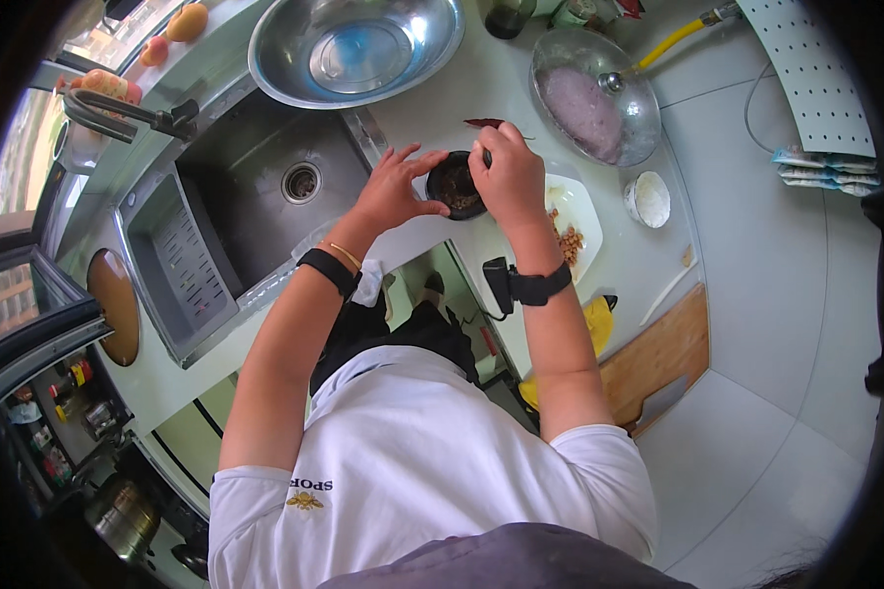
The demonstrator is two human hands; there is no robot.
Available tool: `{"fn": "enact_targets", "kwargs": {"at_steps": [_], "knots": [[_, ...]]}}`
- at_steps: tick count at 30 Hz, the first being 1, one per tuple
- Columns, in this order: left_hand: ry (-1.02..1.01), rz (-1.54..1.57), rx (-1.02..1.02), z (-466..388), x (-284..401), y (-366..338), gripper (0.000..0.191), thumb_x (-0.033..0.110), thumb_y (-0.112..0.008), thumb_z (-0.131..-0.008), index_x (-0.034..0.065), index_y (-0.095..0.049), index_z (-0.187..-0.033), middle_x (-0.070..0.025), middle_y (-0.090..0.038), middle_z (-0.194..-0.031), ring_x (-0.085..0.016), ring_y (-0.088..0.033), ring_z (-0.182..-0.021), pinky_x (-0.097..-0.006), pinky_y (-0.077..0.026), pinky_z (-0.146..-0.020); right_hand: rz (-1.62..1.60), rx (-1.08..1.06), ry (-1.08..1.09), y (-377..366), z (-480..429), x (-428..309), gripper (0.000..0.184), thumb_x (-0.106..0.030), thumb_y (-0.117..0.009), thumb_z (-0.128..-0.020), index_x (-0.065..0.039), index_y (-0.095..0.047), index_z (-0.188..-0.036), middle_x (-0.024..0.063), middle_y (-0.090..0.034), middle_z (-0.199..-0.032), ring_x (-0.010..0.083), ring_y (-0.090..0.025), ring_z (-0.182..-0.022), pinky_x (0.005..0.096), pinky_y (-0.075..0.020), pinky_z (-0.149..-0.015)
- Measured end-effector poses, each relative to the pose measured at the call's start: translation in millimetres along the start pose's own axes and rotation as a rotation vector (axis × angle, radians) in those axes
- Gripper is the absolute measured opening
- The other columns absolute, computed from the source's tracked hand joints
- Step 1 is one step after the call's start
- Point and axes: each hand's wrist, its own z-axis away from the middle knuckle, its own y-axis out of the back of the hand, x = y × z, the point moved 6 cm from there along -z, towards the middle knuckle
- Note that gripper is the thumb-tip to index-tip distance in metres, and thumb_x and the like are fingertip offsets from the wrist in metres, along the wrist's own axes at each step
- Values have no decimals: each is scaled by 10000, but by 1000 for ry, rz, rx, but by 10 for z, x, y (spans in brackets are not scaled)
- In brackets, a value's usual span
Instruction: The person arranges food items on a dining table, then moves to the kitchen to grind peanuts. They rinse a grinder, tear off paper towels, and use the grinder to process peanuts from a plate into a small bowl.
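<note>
A small black mortar [468, 214] stands on the counter, with brown crushed bits inside it. My left hand [392, 190] steadies it from the left, fingers and thumb spread around its rim. My right hand [512, 177] is closed in a fist over the mortar's right side, on a dark pestle [488, 159] that is mostly hidden by the fingers. Just beyond that fist lies a dried red chili [482, 122]. Partly under my right wrist is a white plate [583, 213] holding shelled peanuts [571, 245].
Left is a steel sink [265, 228] with a faucet [129, 118]; a large metal basin [357, 55] overlaps its far edge. A glass lid [637, 110], a small white bowl [647, 199] and a wooden cutting board [663, 350] are on the right. A window sash [37, 294] juts in at left.
</note>
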Motion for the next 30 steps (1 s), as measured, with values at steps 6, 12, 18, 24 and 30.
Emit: {"fn": "enact_targets", "kwargs": {"at_steps": [6, 12, 18, 24, 30], "knots": [[-25, -44, 3, -24, 40, 10, 868, 439, -850, -646, 215, -512, -1414, 4, -536, -1424, -314, -358, -1405, -546, -185, -1190, -5, -18, 40, -226, 211, 146, 114, -120, -621, -851, -72, -530, -802, 110, -549, -828, 370, -600, -672, 457, -504, -558], [-1, -43, 2, 5, 97, 34, 846, 402, -859, -656, 196, -519, -1403, -27, -543, -1414, -339, -391, -1383, -564, -220, -1166, -21, 35, 48, -262, 248, 104, 113, -130, -624, -847, -79, -532, -808, 106, -540, -821, 362, -605, -665, 457, -505, -556], [39, -56, -32, 22, 46, 7, 856, 411, -858, -640, 215, -522, -1402, 6, -558, -1401, -314, -374, -1398, -547, -201, -1182, 52, 26, 154, -52, -15, -63, 106, -150, -639, -830, -105, -545, -810, 90, -544, -830, 331, -619, -672, 421, -521, -570], [59, -71, -33, -11, 88, 28, 831, 390, -861, -651, 187, -534, -1388, -53, -555, -1397, -332, -362, -1403, -542, -194, -1184, 11, -134, 233, -357, 1, 86, 92, -152, -623, -840, -98, -552, -815, 92, -550, -847, 320, -635, -680, 425, -525, -577], [29, -82, -18, -3, 129, 26, 824, 394, -843, -663, 211, -526, -1400, -20, -553, -1405, -330, -376, -1396, -545, -206, -1180, 48, -158, 147, -360, 97, 135, 65, -155, -620, -844, -107, -578, -837, 97, -571, -857, 342, -643, -710, 456, -533, -603]]}}
